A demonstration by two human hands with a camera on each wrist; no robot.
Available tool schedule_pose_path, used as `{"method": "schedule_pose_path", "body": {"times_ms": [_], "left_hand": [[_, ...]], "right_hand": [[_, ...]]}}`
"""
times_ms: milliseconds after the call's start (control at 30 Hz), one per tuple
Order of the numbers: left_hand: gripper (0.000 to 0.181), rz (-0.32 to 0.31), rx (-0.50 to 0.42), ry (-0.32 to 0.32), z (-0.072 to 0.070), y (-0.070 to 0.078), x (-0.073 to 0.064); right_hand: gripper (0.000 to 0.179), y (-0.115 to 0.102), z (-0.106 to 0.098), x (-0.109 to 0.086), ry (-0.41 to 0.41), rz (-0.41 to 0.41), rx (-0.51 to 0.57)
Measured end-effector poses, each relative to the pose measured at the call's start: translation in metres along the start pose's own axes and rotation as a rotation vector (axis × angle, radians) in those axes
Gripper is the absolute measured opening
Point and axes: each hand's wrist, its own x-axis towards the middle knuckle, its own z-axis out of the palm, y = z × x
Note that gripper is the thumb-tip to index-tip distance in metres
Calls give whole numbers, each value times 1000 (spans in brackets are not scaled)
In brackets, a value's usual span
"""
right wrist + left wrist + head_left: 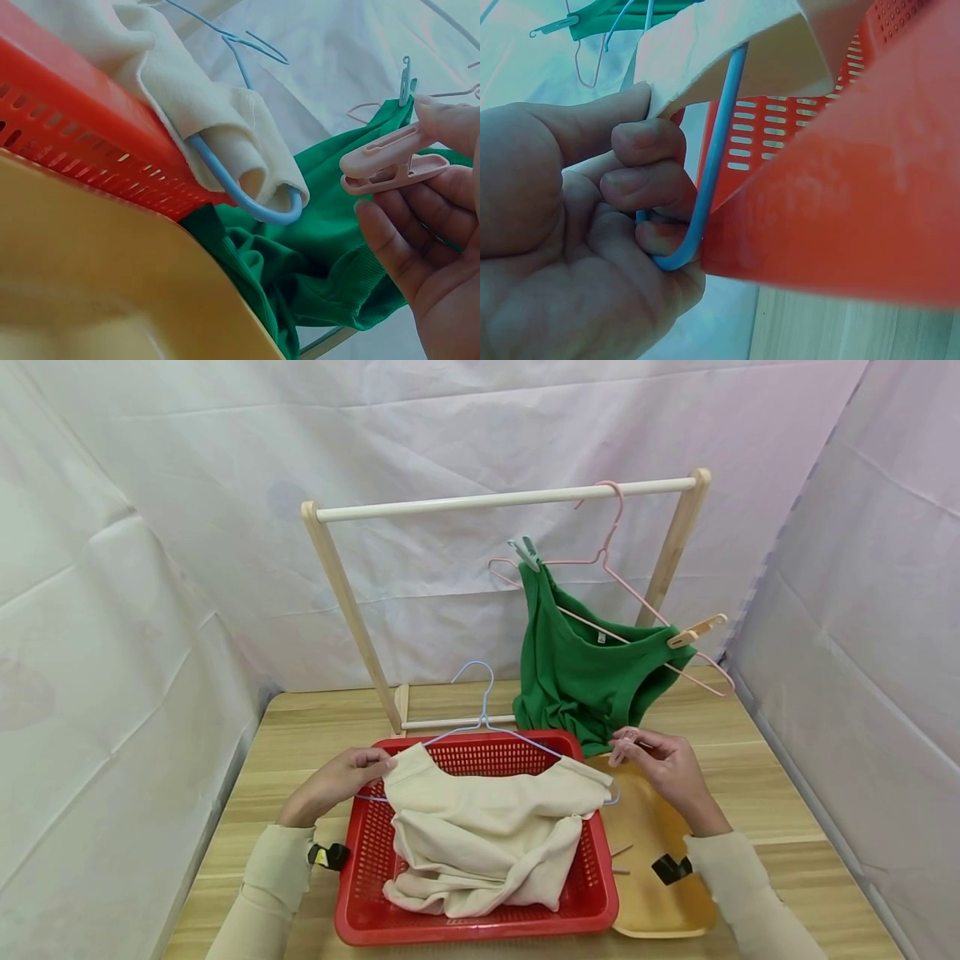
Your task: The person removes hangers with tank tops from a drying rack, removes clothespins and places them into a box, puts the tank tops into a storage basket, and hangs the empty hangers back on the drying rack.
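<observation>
A cream sleeveless top [487, 827] lies over the red basket [480, 933] with a blue hanger [486, 720] threaded through its shoulders. At the left shoulder strap, my left hand [347, 783] pinches the cloth between thumb and fingers, and the hanger's curved end [705, 195] passes by those fingers in the left wrist view. My right hand [663, 768] holds a pale pink clothespin [394, 157] by its handles, just right of the top's other shoulder. There the hanger's blue end [262, 210] sticks out of the folded strap.
A white-barred rack [450, 503] with wooden posts stands behind. On its right hangs a green top [585, 668] on a pink hanger [617, 518], with a light teal clothespin [527, 553] and an orange one [697, 631]. A yellow tray [667, 893] sits right of the basket.
</observation>
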Motion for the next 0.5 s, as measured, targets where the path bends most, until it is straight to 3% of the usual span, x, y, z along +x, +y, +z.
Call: {"method": "schedule_pose_path", "body": {"times_ms": [233, 500], "left_hand": [[30, 3, 2, -5, 0, 1, -1], [31, -2, 4, 0, 0, 2, -1]], "right_hand": [[23, 0, -1, -2, -16, 3, -52], [16, 2, -4, -3, -23, 100, -84]]}}
